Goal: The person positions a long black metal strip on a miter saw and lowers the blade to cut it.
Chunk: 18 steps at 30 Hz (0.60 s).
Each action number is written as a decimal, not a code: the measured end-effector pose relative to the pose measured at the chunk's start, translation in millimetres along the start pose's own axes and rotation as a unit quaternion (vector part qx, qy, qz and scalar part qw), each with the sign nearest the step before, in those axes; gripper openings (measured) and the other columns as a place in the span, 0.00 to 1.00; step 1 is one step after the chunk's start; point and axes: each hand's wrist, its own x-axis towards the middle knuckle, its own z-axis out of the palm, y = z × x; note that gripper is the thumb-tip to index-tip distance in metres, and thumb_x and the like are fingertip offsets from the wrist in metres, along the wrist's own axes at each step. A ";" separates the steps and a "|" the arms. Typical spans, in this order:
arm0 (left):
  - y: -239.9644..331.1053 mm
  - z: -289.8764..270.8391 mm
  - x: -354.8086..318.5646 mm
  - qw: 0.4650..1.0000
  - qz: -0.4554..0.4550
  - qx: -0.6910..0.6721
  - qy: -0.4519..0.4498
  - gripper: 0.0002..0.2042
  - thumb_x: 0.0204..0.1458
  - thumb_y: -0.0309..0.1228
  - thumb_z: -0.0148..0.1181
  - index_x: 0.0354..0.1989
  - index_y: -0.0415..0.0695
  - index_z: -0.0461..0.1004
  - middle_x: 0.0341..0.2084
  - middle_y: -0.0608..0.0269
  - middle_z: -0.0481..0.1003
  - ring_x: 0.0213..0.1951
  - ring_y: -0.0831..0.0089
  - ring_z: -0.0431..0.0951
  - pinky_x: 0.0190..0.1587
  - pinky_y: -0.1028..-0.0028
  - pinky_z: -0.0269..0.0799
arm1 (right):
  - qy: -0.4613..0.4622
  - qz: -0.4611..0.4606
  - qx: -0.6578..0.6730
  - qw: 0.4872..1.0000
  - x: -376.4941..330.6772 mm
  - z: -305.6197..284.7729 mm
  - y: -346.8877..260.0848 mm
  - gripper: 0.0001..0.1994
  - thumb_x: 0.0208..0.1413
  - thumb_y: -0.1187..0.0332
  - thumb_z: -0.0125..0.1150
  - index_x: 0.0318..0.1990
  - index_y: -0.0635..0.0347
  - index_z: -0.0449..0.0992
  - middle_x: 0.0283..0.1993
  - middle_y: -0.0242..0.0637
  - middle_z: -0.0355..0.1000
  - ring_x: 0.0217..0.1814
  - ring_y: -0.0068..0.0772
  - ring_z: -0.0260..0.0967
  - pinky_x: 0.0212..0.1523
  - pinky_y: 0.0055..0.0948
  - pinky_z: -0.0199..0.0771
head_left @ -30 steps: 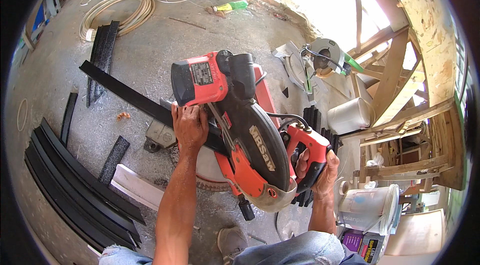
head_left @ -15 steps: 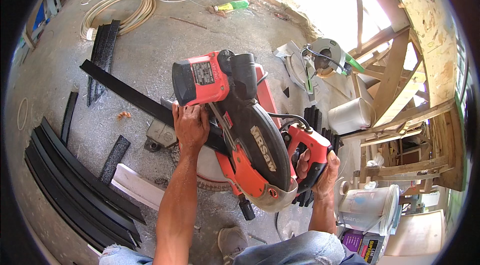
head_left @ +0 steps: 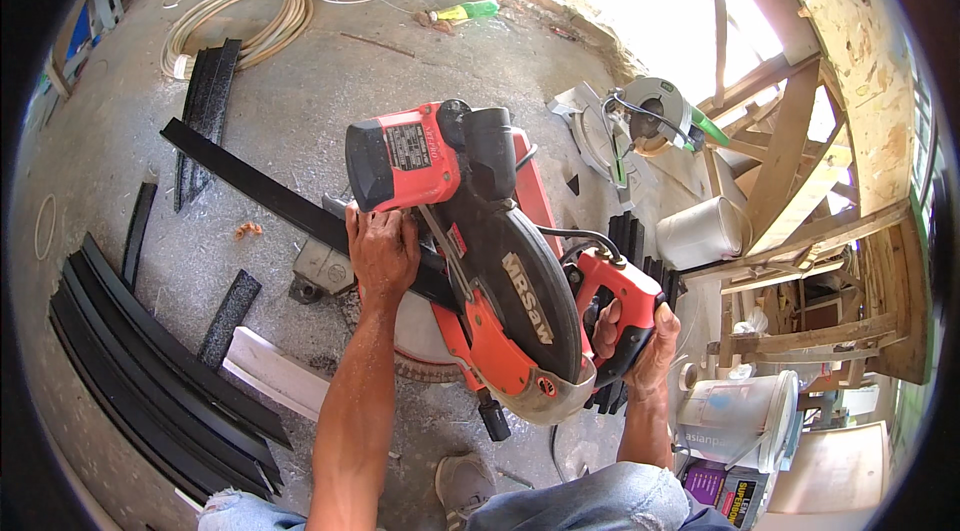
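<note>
A red and black miter saw [head_left: 520, 281] stands on the floor in front of me. My right hand [head_left: 645, 346] is wrapped round its red and black handle [head_left: 625, 293]. A long black profile strip [head_left: 255, 183] lies across the saw's base and runs out to the far left. My left hand [head_left: 383, 253] grips this strip near the blade guard, just below the red motor housing [head_left: 405, 156]; its fingertips are partly hidden there. The blade itself is covered by the guard and cannot be seen.
More black strips [head_left: 160, 371] and a white strip [head_left: 275, 371] lie at left. A coiled hose [head_left: 240, 26] and a green bottle [head_left: 465, 11] lie farther back. A second miter saw [head_left: 640, 121], white buckets [head_left: 700, 233] and a wooden frame [head_left: 800, 331] stand at right.
</note>
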 end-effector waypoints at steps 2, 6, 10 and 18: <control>0.2 0.1 0.1 1.000 0.000 0.001 0.000 0.10 0.57 0.32 0.54 0.35 0.39 0.79 0.34 0.49 0.78 0.48 0.50 0.75 0.66 0.50 0.55 | 0.000 -0.002 -0.002 1.000 -0.1 -0.1 0.2 0.33 0.56 0.36 0.55 0.36 0.67 0.78 0.23 0.41 0.73 0.19 0.31 0.70 0.20 0.27 0.71; -0.7 -2.1 -1.1 0.999 -0.010 0.012 -0.036 0.11 0.60 0.32 0.52 0.40 0.40 0.79 0.38 0.52 0.79 0.48 0.51 0.74 0.68 0.49 0.53 | -0.001 0.000 0.004 1.000 0.4 -2.3 1.8 0.33 0.55 0.36 0.55 0.36 0.67 0.77 0.23 0.41 0.73 0.19 0.31 0.70 0.20 0.27 0.71; -0.6 -1.3 -0.9 1.000 -0.002 0.003 -0.017 0.11 0.60 0.32 0.52 0.40 0.40 0.79 0.38 0.51 0.79 0.48 0.50 0.74 0.68 0.49 0.53 | -0.009 -0.002 0.001 1.000 -0.1 -0.4 1.2 0.34 0.55 0.36 0.55 0.36 0.67 0.77 0.23 0.41 0.73 0.19 0.31 0.69 0.20 0.27 0.71; 1.6 -1.6 -0.1 1.000 -0.007 -0.003 -0.008 0.09 0.57 0.31 0.54 0.38 0.40 0.79 0.38 0.51 0.78 0.51 0.50 0.74 0.66 0.51 0.55 | 0.000 0.010 0.008 1.000 -1.7 -4.7 4.8 0.34 0.54 0.35 0.56 0.36 0.66 0.77 0.24 0.41 0.73 0.20 0.31 0.70 0.21 0.27 0.71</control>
